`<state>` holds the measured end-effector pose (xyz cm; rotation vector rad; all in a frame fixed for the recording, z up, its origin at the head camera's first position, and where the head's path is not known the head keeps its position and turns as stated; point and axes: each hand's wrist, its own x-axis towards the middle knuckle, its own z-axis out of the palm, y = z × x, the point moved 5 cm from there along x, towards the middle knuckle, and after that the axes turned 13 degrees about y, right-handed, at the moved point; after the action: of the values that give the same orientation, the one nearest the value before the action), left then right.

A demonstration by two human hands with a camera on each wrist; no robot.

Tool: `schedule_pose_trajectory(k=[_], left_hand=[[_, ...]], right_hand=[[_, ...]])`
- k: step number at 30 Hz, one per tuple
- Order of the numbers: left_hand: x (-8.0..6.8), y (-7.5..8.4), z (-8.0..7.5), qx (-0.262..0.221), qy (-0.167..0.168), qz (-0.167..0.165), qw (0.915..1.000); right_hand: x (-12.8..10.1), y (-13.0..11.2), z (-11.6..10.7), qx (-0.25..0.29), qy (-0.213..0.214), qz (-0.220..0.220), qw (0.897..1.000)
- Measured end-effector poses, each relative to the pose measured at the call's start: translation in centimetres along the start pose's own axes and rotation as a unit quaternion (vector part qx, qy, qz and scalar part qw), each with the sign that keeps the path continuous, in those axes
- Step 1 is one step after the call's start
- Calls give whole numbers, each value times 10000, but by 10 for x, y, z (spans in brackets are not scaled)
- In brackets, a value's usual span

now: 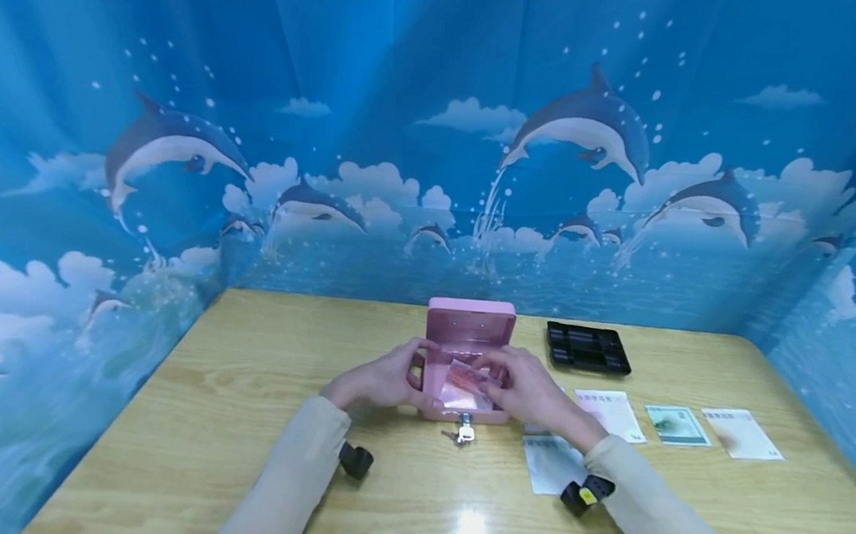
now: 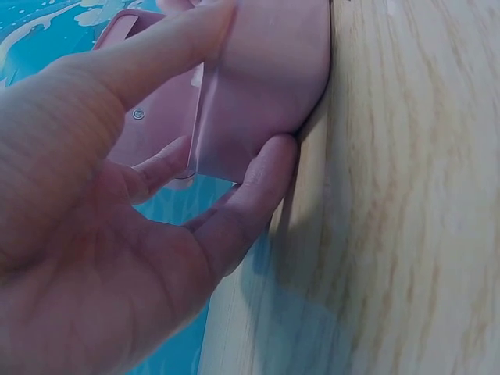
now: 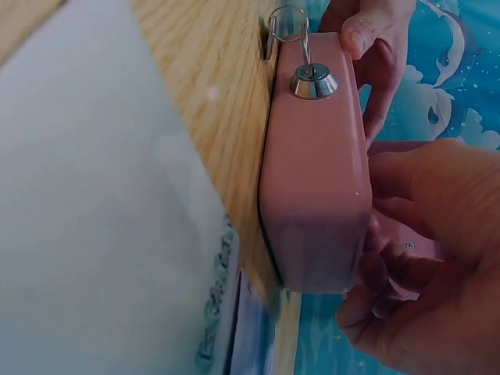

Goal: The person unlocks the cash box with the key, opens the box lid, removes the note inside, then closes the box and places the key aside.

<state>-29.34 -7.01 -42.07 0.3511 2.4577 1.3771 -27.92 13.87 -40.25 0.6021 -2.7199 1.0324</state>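
The open pink cash box (image 1: 467, 356) sits between both hands: left hand (image 1: 383, 380) grips its side, right hand (image 1: 526, 391) pinches a banknote (image 1: 464, 378) inside.

1. The cash box (image 1: 467, 364) stands mid-table (image 1: 249, 418), lid open toward the far side.
2. The keys (image 1: 461, 434) hang at its near face.
3. The left hand (image 1: 383, 376) holds its left side; the right hand (image 1: 530, 391) reaches in from the right.
4. The tray (image 1: 586, 347) lies right of the box, farther back.
5. Banknotes (image 1: 675, 425) lie in a row to the near right.
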Motion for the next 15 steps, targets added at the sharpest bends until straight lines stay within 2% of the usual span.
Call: schedule_pose_trajectory(k=[7, 15], left_hand=[[1, 0, 1, -79, 27, -21, 10000], [2, -1, 0, -56, -2, -50, 10000]], right_hand=[[-3, -3, 0, 77, -4, -293, 9995], [-4, -4, 1, 265, -229, -231, 9991]])
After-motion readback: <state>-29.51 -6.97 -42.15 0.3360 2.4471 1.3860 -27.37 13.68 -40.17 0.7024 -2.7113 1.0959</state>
